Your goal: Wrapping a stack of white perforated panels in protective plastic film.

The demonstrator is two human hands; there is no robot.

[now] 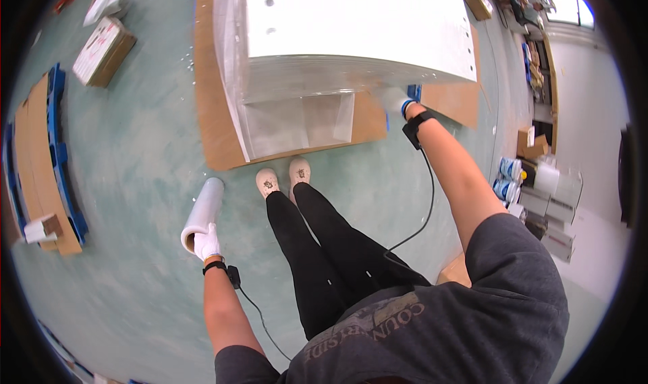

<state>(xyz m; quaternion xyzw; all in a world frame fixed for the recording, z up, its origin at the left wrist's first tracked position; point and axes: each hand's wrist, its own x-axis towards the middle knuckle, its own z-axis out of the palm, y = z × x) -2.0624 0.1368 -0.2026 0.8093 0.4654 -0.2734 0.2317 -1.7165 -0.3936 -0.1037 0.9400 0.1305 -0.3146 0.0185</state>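
In a white glove, my left hand (207,243) grips the near end of a roll of clear stretch film (204,205), its hollow core facing me. The roll slants out over the floor, left of my feet. My right hand (397,100), also gloved, reaches to the near right side of a tall white stack (358,22). It is smeared by motion, so its fingers and anything in them cannot be made out. Clear film (297,124) wraps the stack's side and hangs in a loose sheet at its base. Brown cardboard (214,144) lies beneath the stack.
A blue pallet (59,134) carrying flat cardboard lies at the left. A carton (104,49) sits on the floor at the far left. Along the right wall stand white-and-blue buckets (507,180) and several boxes (545,205). Cables hang from both my wrists.
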